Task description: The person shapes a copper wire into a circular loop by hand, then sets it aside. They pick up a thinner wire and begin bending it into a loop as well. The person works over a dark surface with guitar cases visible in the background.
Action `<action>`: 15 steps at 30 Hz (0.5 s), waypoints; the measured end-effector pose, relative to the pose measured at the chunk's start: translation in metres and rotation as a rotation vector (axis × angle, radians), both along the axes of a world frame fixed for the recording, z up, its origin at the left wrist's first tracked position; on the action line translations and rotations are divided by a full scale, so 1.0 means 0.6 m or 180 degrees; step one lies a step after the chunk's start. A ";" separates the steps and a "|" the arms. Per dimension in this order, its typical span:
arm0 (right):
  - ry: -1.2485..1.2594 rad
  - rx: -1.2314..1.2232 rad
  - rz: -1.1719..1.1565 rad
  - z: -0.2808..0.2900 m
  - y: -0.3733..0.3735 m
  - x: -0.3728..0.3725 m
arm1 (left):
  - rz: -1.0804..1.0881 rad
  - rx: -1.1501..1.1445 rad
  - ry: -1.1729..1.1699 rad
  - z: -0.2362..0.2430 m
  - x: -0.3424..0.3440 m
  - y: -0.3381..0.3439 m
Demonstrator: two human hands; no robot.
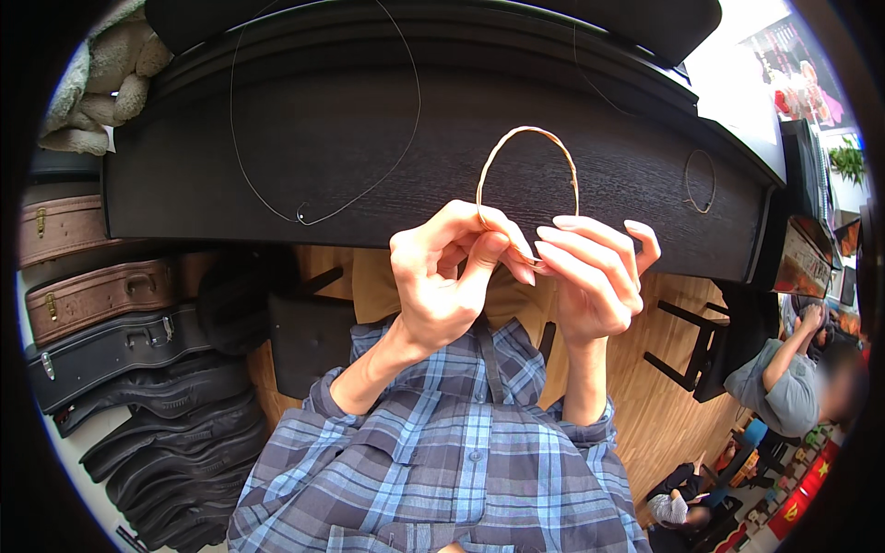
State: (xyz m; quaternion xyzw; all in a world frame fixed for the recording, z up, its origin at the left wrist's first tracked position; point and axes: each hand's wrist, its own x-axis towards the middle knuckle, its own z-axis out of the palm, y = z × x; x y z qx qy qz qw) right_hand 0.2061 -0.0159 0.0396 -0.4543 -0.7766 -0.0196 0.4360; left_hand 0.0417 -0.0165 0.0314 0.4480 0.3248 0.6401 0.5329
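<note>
Above the front edge of a black wood-grained top (498,101), I hold up a coil of bronze-coloured string (527,129), its round loop standing above my fingers. The thumb and forefinger of my left hand (442,276) pinch the loop's lower left side. My right hand (590,276) is closed on its lower right side, fingertips almost meeting the left ones. The strands between the fingertips are partly hidden. On the black top lies a large open loop of thin silvery string (418,111), with a small knob-like end. A smaller coil of thin string (713,166) lies to the right.
Brown and black instrument cases (101,295) stand in a row at left, with several soft black bags (184,442) nearer me. A plush toy (115,74) sits far left. Black stools (691,350) and people (774,378) are at right on a wooden floor.
</note>
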 end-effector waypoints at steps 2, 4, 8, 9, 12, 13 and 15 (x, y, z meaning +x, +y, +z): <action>-0.0048 0.0038 0.0006 -0.004 -0.003 0.004 | -0.0023 0.0001 -0.0012 -0.002 -0.001 0.001; -0.0010 0.0012 0.0078 -0.004 -0.001 0.008 | -0.0031 -0.0083 -0.0108 -0.001 -0.002 0.005; -0.0030 -0.0125 0.0053 0.003 -0.005 0.009 | -0.0122 -0.0163 -0.0164 0.003 -0.006 0.005; 0.0019 -0.0263 0.0058 0.004 -0.005 0.011 | -0.0125 -0.0178 -0.0138 0.002 -0.006 0.005; 0.0052 -0.0390 0.0071 0.008 0.002 0.017 | -0.0147 -0.0221 -0.0173 0.003 -0.005 0.008; 0.0042 -0.0342 0.0076 0.006 0.005 0.017 | -0.0156 -0.0225 -0.0183 0.002 -0.004 0.007; 0.0012 -0.0262 0.0079 0.006 0.009 0.019 | -0.0171 -0.0213 -0.0170 0.002 -0.004 0.007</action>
